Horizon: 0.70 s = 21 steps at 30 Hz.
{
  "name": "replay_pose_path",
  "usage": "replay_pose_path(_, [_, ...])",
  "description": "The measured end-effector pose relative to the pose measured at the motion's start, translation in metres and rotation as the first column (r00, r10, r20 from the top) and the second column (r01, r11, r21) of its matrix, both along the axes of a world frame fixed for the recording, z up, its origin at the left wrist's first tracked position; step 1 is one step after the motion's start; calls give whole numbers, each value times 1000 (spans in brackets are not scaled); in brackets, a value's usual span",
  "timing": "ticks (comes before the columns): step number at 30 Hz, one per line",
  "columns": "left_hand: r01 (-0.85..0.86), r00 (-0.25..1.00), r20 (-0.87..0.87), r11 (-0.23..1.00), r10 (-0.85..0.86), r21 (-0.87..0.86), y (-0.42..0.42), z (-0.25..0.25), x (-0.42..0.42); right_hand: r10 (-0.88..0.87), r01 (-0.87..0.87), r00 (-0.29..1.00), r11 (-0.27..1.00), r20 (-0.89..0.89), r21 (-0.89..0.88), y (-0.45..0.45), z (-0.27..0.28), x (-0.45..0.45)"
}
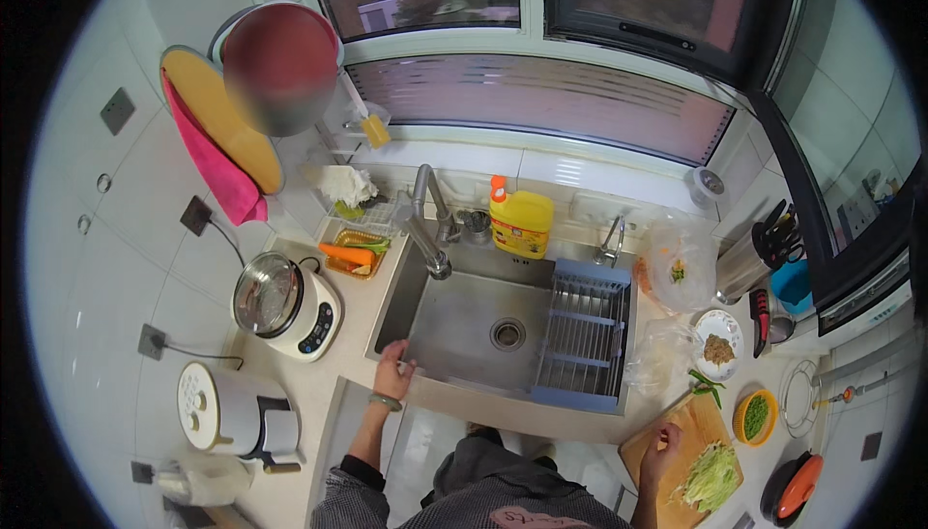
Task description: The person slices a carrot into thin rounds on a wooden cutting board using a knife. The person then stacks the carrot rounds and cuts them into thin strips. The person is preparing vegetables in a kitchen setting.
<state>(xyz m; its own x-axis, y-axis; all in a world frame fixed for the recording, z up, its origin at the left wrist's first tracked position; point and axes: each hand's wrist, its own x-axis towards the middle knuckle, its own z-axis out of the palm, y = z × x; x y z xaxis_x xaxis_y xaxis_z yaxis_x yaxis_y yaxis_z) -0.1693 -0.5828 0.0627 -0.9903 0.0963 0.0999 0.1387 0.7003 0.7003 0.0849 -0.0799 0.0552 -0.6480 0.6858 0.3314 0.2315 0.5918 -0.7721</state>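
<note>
My left hand (394, 371), with a bangle at the wrist, rests at the front left rim of the stainless steel sink (464, 311) and holds nothing. Over the wooden cutting board (641, 449), my right hand (663, 445) has its fingers curled; whether something small is between them cannot be told. Shredded pale green vegetable (710, 477) lies on the board, right of that hand. Green peppers (705, 385) lie by the board's far edge. A plate (728, 326) of brownish minced food (718, 349) and a yellow basket (739, 420) of chopped greens (756, 415) stand beyond it.
A blue-edged drying rack (583, 358) spans the sink's right side under the grey faucet (428, 239). Behind stands a yellow detergent bottle (522, 221). Left are a glass-lidded cooker (290, 304), a white pot (235, 413) and a basket with a carrot (348, 253). An open window frame (805, 195) juts in at right.
</note>
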Motion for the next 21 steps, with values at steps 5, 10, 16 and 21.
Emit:
replay_pose_path(5, [2,958,-284,993,-36,-118,-69,-46,-137,-235,241,962,970,141,-29,-51,23,9])
replay_pose_path(10, [-28,997,-70,981,15,-191,-123,-96,-282,-434,458,883,880,179,-127,-116,46,15])
replay_pose_path(16, [46,999,16,902,-43,-429,-97,-115,-340,-559,563,799,825,223,51,-172,70,20])
replay_pose_path(21, [111,993,28,849,-113,-516,-67,-106,-341,-665,697,684,717,299,1,-207,65,58])
